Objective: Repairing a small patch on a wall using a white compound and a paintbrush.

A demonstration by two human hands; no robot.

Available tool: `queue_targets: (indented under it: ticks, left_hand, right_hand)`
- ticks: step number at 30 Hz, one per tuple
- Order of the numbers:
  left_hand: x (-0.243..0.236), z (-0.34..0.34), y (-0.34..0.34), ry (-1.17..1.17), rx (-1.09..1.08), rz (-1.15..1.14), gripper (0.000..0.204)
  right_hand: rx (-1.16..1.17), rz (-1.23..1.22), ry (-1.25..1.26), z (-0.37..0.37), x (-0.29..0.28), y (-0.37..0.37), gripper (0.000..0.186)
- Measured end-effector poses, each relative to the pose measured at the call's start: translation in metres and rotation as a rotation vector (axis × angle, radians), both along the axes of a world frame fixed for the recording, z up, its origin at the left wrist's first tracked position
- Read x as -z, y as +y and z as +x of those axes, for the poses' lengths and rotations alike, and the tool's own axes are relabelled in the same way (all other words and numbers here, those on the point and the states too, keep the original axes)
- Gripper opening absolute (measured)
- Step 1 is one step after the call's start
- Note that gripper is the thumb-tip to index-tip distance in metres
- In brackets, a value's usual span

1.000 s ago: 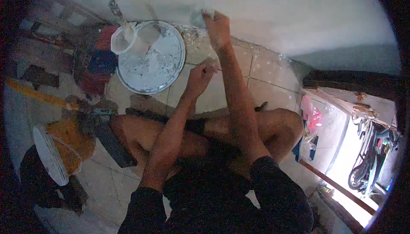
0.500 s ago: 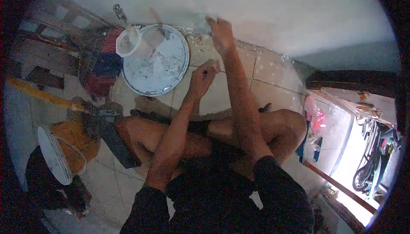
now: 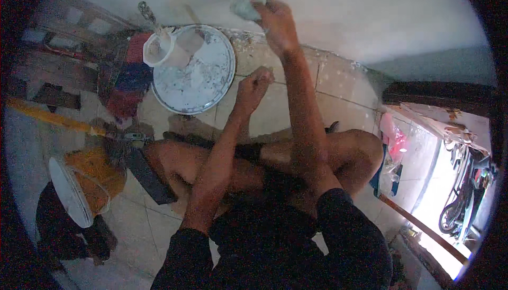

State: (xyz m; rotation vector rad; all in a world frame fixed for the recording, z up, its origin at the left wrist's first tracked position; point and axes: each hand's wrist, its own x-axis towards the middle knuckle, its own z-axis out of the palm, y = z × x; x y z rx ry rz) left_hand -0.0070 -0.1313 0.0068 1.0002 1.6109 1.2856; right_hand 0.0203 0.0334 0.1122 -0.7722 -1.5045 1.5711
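Gripping pale pad (image 3: 244,3); right hand (image 3: 279,24) at wall (image 3: 370,20); left hand (image 3: 254,85) curled, contents unclear

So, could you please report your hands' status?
Right hand gripping flat pale-green pad by white wall. Left hand curled, contents unclear. Round white speckled lid leftward.

Dim, grainy, fisheye-bent; white glare at right

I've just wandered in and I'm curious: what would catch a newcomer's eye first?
Probably the round white disc at upper left, with a white cup at its edge. Then the right hand, holding a pale pad by the wall. The motorbike in bright light at far right stands out too.
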Motion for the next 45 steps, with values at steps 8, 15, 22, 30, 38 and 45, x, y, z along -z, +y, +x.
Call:
queue_targets:
  ticks: [8,15,22,30,38,45]
  left_hand:
    - [0.007,0.013,0.013,-0.019,0.087,-0.025,0.035]
    - [0.029,0.0,0.009,-0.298,-0.031,-0.143,0.027]
    - [0.034,0.015,0.019,-0.14,0.038,-0.076,0.024]
    - [0.046,0.006,0.012,-0.654,-0.074,-0.018,0.03]
    - [0.052,-0.002,0.02,0.183,-0.183,0.221,0.036]
    - [0.052,-0.034,0.017,-0.302,-0.336,0.079,0.037]
  right_hand:
    - [-0.084,-0.292,0.147,0.028,0.075,0.015,0.033]
    - [0.051,-0.122,0.09,0.003,0.033,0.016,0.035]
    - [0.29,-0.07,-0.013,0.049,0.108,0.037,0.036]
    - [0.411,-0.211,-0.095,0.07,0.07,0.016,0.029]
    - [0.137,0.293,-0.454,0.083,0.113,0.009,0.038]
    - [-0.315,0.258,-0.772,0.069,0.066,-0.016,0.04]
